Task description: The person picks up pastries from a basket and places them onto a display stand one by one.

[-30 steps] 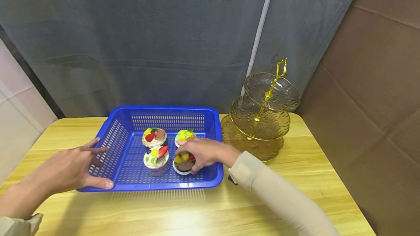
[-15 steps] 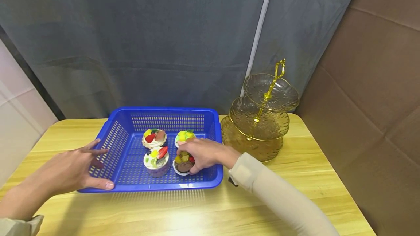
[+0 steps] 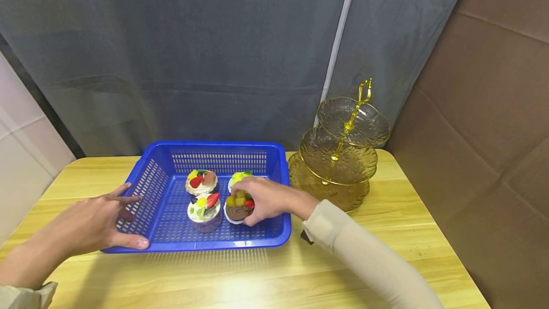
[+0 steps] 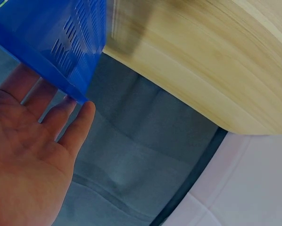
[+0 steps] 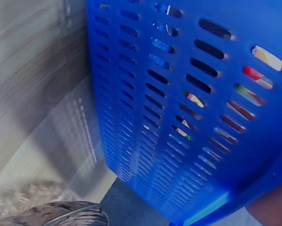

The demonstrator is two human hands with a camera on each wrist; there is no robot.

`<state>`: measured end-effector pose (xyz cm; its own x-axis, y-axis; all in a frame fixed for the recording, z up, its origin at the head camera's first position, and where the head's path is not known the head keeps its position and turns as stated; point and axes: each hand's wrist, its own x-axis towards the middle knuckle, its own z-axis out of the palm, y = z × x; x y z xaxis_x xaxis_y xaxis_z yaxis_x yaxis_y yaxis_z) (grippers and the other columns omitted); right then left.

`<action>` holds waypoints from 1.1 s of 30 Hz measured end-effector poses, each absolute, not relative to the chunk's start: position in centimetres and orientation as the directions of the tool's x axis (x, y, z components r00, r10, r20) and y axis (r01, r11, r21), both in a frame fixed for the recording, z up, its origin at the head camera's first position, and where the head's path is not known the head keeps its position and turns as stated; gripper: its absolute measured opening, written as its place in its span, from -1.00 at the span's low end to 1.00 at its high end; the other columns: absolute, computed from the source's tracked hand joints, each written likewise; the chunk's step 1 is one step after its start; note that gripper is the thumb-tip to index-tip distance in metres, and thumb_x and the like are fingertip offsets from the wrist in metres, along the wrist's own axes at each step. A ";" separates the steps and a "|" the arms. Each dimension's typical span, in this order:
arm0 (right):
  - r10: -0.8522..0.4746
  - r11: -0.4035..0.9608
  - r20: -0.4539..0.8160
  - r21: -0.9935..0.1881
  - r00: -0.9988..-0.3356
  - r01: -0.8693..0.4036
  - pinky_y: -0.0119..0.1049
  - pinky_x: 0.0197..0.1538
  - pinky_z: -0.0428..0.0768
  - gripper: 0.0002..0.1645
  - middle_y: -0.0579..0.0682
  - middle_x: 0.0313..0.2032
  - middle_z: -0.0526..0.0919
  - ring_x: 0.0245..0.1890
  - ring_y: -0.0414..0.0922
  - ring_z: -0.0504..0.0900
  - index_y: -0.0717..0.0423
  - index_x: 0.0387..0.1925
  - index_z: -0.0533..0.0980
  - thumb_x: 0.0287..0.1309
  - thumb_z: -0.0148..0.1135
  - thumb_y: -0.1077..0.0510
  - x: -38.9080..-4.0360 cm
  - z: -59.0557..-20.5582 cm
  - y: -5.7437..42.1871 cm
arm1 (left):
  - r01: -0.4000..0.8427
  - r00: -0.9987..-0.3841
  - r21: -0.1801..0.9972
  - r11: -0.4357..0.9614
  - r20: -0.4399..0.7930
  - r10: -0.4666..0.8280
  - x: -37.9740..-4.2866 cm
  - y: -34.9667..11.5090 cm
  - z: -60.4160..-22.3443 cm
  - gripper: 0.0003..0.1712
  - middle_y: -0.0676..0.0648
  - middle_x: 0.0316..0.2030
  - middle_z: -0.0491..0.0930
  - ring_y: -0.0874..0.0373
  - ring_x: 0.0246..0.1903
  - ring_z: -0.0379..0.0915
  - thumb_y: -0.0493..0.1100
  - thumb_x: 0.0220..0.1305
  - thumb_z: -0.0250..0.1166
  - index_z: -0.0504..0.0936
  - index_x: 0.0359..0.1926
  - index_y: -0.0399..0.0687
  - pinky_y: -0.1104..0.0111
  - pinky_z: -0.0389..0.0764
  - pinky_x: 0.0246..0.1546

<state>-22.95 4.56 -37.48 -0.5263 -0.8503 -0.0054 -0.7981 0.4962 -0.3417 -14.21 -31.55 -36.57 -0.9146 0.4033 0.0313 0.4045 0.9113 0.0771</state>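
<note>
Inside a blue slotted basket (image 3: 218, 244), my right hand (image 3: 268, 199) pinches a chocolate cupcake (image 3: 237, 212) topped with yellow fruit and a red berry. Its thumb is on the near side, and the other fingers reach behind the fruit. Right behind it is a cupcake with yellow-green topping (image 3: 238, 177), partly covered by the hand. Two cream cupcakes with fruit stand to the left, one farther (image 3: 200, 183) and one nearer (image 3: 205, 213). My left hand (image 3: 92, 221) rests on the basket's left corner, fingers extended over the rim, thumb along the front edge.
A three-tier stand (image 3: 339, 156) with gold-rimmed smoky plates and a gold handle is right of the basket. Both are on a wooden table (image 3: 377, 232). Grey curtain (image 3: 193, 61) hangs behind, with a brown panel (image 3: 493, 132) at the right.
My right hand has drawn its fingers in on the chocolate cupcake, which has shifted slightly up and left. The left hand has stayed at the basket's corner.
</note>
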 end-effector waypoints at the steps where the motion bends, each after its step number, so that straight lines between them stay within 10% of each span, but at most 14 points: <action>1: -0.852 0.489 0.007 -0.350 -0.524 -0.799 -0.43 0.03 0.46 -0.23 -0.15 -0.02 0.60 -0.05 -0.25 0.49 0.07 0.15 0.51 -0.17 0.53 -0.01 -23.0 -37.5 4.6 | 0.405 -0.914 0.075 0.911 0.032 0.404 -14.2 -31.5 -36.6 -0.09 -0.21 -0.06 0.71 -0.52 0.21 0.30 0.54 -0.20 0.42 0.79 -0.22 -0.22 -0.25 0.55 -0.21; 33: -0.675 0.408 0.407 -0.489 -0.615 -0.771 -0.19 0.07 0.58 -0.18 -0.11 0.09 0.57 0.01 -0.22 0.54 0.03 0.23 0.44 -0.15 0.52 0.08 -20.4 -32.9 12.3 | 0.396 -0.918 0.073 0.915 0.025 0.395 -14.1 -31.5 -36.6 -0.17 -0.33 0.07 0.63 -0.52 0.21 0.29 0.53 -0.18 0.42 0.81 -0.28 -0.14 -0.21 0.58 -0.27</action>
<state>-20.44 12.32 -32.89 -0.6154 -0.6750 0.4071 -0.7711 0.4082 -0.4887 -14.14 -31.49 -36.56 -0.9182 0.3953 0.0254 0.3961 0.9153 0.0731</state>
